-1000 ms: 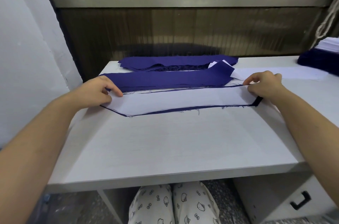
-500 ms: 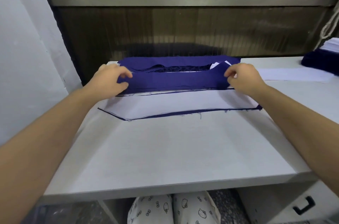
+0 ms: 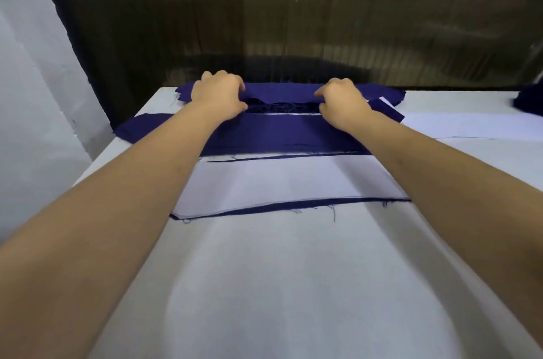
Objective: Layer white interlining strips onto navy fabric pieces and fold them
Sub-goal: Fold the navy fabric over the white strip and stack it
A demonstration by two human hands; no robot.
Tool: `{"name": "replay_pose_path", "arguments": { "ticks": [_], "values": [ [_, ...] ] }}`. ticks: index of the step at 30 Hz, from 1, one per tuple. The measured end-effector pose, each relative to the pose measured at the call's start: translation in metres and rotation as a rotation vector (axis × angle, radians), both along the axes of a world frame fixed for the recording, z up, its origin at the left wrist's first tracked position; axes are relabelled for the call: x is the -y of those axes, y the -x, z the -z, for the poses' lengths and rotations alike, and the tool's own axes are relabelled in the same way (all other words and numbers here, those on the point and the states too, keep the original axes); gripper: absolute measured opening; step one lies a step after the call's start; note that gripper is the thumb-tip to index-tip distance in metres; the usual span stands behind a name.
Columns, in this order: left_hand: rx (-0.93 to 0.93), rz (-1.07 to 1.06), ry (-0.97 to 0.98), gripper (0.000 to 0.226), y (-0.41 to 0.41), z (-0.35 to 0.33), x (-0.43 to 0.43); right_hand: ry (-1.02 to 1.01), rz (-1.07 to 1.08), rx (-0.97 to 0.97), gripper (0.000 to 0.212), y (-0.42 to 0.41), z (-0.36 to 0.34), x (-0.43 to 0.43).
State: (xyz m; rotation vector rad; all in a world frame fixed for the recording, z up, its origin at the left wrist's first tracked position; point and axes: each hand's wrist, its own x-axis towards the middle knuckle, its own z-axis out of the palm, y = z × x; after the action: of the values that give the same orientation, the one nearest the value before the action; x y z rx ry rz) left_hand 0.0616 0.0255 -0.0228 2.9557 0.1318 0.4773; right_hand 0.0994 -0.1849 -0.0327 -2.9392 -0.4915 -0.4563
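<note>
Here the left hand [image 3: 219,95] and the right hand [image 3: 342,103] both reach to the far edge of the worktop [image 3: 293,285], each with fingers curled and pinched on the top navy piece of the navy stack [image 3: 288,91] lying there. That stack runs left to right along the back edge, its frayed near side facing the person.

Just in front of it lies a folded navy fabric piece [image 3: 279,134], long axis also left to right, its left end reaching the worktop's left edge. Nearer still lies a white interlining strip [image 3: 282,182] laid flat on another navy piece [image 3: 282,206], whose dark border and loose threads show along the near side; this pair also lies crosswise, slightly slanted, left end nearer the person.

More white interlining [image 3: 470,126] lies flat on the right. A dark bundle [image 3: 529,98] sits at the far right edge.

The worktop is pale grey and smooth. Behind it stands a dark ribbed panel [image 3: 293,32] under a metal band, with a pale wall [image 3: 29,94] on the left.
</note>
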Motion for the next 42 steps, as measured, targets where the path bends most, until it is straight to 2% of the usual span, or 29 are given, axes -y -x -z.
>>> {"name": "replay_pose_path", "arguments": {
  "ticks": [3,7,10,17,25,32,37,42],
  "values": [
    [0.005,0.007,-0.048,0.039,-0.008,0.003,0.002,0.029,0.027,-0.037,0.033,-0.011,0.002,-0.006],
    [0.007,0.03,-0.088,0.033,-0.013,0.011,0.0,-0.067,0.042,-0.089,0.03,-0.019,0.002,-0.005],
    [0.062,0.034,-0.064,0.026,-0.016,0.011,-0.005,-0.117,0.034,-0.022,0.03,-0.022,0.005,-0.003],
    [0.074,-0.003,0.004,0.024,-0.017,0.013,-0.007,-0.012,0.052,0.174,0.028,-0.024,0.016,0.0],
    [0.172,-0.019,0.048,0.016,-0.018,0.013,-0.008,-0.05,0.142,0.141,0.027,-0.02,0.017,0.004],
    [0.172,-0.034,0.093,0.017,-0.018,0.015,-0.011,-0.103,0.128,0.197,0.013,-0.019,0.015,0.004],
    [0.189,-0.006,0.157,0.019,-0.017,0.017,-0.013,-0.257,0.146,0.191,0.024,-0.019,0.012,0.009],
    [0.201,-0.028,0.13,0.022,-0.014,0.022,-0.012,-0.257,0.158,0.194,0.031,-0.019,0.014,0.013]
  ]
}}
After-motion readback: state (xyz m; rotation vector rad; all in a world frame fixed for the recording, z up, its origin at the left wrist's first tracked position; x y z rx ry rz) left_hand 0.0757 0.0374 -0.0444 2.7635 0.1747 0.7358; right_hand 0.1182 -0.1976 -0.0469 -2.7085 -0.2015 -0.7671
